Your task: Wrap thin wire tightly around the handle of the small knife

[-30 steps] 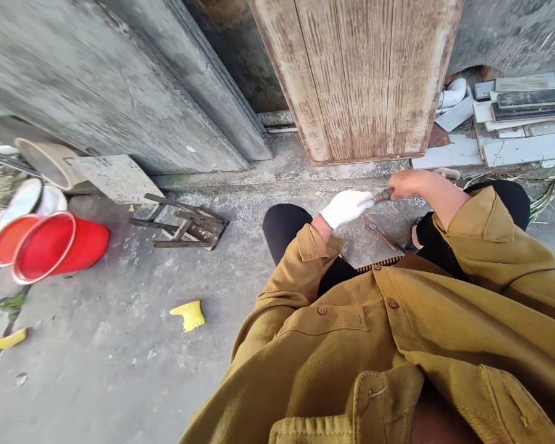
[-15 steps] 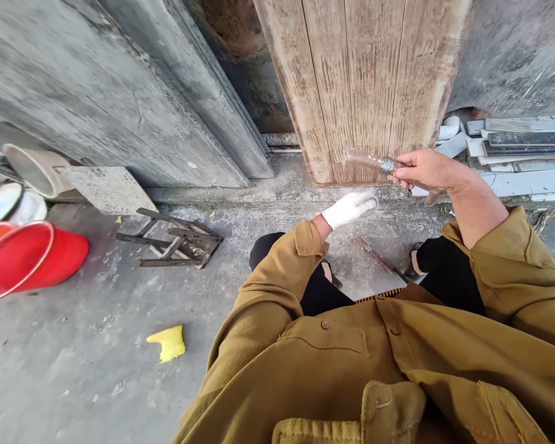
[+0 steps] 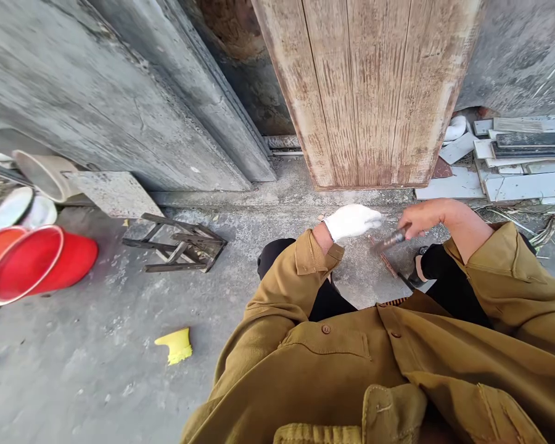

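Note:
My right hand [image 3: 423, 219] is bare and closed round one end of a blurred rod-shaped tool [image 3: 390, 240] with a metallic part by the fingers. Its exact kind is smeared by motion. To the left of it, my left hand [image 3: 353, 222] wears a white glove, the fingers pressed together above the concrete; whether anything is in them is hidden. Under the rod lies a thin tool with a reddish handle [image 3: 388, 266] on the ground, near my foot. Beyond both hands leans a weathered plank door panel [image 3: 370, 92], touched by neither.
A small wooden stool [image 3: 180, 243] lies tipped over at the left. Red buckets [image 3: 74, 262] and a yellow scrap [image 3: 178, 345] are further out on the concrete floor [image 3: 102, 370]. Stacked white boards [image 3: 527, 185] lie at the right by the wall.
My right hand has brought the rod-shaped tool down from the panel's lower edge towards me, tilting it downward. My gloved left hand has shifted slightly nearer. The view has moved a little.

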Motion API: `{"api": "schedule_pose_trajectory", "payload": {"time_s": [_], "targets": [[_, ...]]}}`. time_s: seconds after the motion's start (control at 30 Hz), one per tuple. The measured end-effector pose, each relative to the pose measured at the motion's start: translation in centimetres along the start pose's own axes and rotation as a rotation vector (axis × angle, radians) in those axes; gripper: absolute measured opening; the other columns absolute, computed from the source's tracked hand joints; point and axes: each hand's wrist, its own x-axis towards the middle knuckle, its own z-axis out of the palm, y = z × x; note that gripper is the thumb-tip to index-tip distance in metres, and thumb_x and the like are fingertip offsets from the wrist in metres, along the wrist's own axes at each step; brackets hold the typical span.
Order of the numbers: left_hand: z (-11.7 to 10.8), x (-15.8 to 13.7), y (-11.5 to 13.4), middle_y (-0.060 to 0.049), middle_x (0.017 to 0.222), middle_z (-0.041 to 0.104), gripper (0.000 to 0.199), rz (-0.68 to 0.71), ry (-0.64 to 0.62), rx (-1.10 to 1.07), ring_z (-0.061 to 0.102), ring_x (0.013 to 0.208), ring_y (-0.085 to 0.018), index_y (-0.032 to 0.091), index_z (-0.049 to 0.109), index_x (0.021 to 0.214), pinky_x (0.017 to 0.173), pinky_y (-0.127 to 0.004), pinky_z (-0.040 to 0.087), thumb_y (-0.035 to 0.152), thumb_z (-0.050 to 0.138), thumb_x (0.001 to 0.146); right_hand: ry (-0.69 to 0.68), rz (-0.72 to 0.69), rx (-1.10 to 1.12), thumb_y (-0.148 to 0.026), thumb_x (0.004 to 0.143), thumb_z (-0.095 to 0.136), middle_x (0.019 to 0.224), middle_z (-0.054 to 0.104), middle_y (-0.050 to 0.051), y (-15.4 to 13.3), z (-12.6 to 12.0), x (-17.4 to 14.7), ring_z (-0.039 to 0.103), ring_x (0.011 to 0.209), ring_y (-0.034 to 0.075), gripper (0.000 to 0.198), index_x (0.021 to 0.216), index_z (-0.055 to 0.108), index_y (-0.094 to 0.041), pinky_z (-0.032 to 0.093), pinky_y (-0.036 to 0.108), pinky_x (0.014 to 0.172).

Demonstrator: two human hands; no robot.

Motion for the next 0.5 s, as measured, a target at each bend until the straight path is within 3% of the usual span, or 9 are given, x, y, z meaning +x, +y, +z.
{"api": "schedule_pose_trajectory", "payload": {"time_s": [0.07, 0.1, 0.13, 0.2, 0.3, 0.37, 0.43, 0.5], "targets": [[-0.2, -0.2, -0.2, -0.005, 0.110, 0.081, 0.019, 0.056, -0.012, -0.188, 0.074, 0.105, -0.020, 0.020, 0.079, 0.109, 0.095, -0.027, 0.051, 0.030, 0.064, 0.106, -0.135, -0.194, 0.119, -0.038, 0.082, 0.078, 0.069, 0.065, 0.000, -0.3, 0.1, -1.3, 0.060, 0.068, 0.017, 0.021, 0.091, 0.080, -0.020, 0.041, 0.029, 0.067], [-0.1, -0.3, -0.3, -0.005, 0.108, 0.081, 0.020, 0.078, -0.004, -0.291, 0.073, 0.103, -0.020, 0.018, 0.078, 0.107, 0.096, -0.027, 0.052, 0.031, 0.063, 0.106, -0.135, -0.286, 0.196, -0.043, 0.081, 0.079, 0.072, 0.067, 0.001, -0.4, 0.0, -2.2, 0.062, 0.071, 0.018, 0.027, 0.094, 0.080, -0.019, 0.043, 0.029, 0.069], [0.0, -0.4, -0.3, -0.005, 0.105, 0.079, 0.022, 0.090, 0.016, -0.393, 0.072, 0.099, -0.019, 0.016, 0.077, 0.105, 0.094, -0.027, 0.052, 0.033, 0.062, 0.106, -0.100, -0.364, 0.284, -0.049, 0.080, 0.081, 0.078, 0.070, 0.002, -0.4, -0.2, -3.1, 0.063, 0.075, 0.018, 0.035, 0.097, 0.080, -0.019, 0.046, 0.029, 0.071], [0.6, -0.4, -0.4, -0.006, 0.097, 0.076, 0.029, 0.071, 0.073, -0.573, 0.068, 0.086, -0.017, 0.015, 0.074, 0.100, 0.083, -0.027, 0.052, 0.038, 0.058, 0.107, 0.104, -0.418, 0.472, -0.057, 0.080, 0.081, 0.087, 0.073, 0.004, -0.1, -0.5, -4.7, 0.063, 0.076, 0.018, 0.043, 0.102, 0.078, -0.019, 0.050, 0.030, 0.072], [1.7, -0.2, -0.1, -0.003, 0.081, 0.067, 0.036, -0.026, 0.117, -0.712, 0.054, 0.065, -0.012, 0.015, 0.069, 0.092, 0.064, -0.025, 0.044, 0.043, 0.052, 0.108, 0.532, -0.355, 0.682, -0.058, 0.088, 0.075, 0.092, 0.072, 0.007, 0.9, -0.9, -5.3, 0.061, 0.074, 0.017, 0.039, 0.098, 0.070, -0.021, 0.054, 0.033, 0.072], [2.2, -0.1, 0.2, 0.000, 0.074, 0.061, 0.036, -0.072, 0.090, -0.684, 0.048, 0.060, -0.012, 0.016, 0.067, 0.086, 0.061, -0.025, 0.041, 0.041, 0.050, 0.107, 0.742, -0.265, 0.742, -0.056, 0.094, 0.070, 0.092, 0.071, 0.008, 1.8, -0.9, -4.2, 0.061, 0.075, 0.018, 0.034, 0.092, 0.065, -0.022, 0.055, 0.035, 0.072], [2.3, -0.1, 0.6, 0.001, 0.072, 0.060, 0.035, -0.072, 0.053, -0.591, 0.050, 0.064, -0.013, 0.017, 0.067, 0.083, 0.067, -0.026, 0.044, 0.038, 0.051, 0.105, 0.841, -0.113, 0.719, -0.051, 0.097, 0.066, 0.088, 0.070, 0.009, 2.6, -0.9, -2.5, 0.062, 0.075, 0.020, 0.031, 0.088, 0.061, -0.022, 0.055, 0.036, 0.072], [2.1, -0.2, 1.0, 0.000, 0.075, 0.064, 0.035, -0.055, 0.037, -0.487, 0.056, 0.071, -0.015, 0.017, 0.069, 0.082, 0.077, -0.027, 0.047, 0.037, 0.052, 0.105, 0.819, 0.061, 0.579, -0.044, 0.097, 0.064, 0.086, 0.071, 0.008, 3.2, -0.9, -1.1, 0.064, 0.074, 0.021, 0.024, 0.088, 0.063, -0.021, 0.052, 0.035, 0.072]]}}
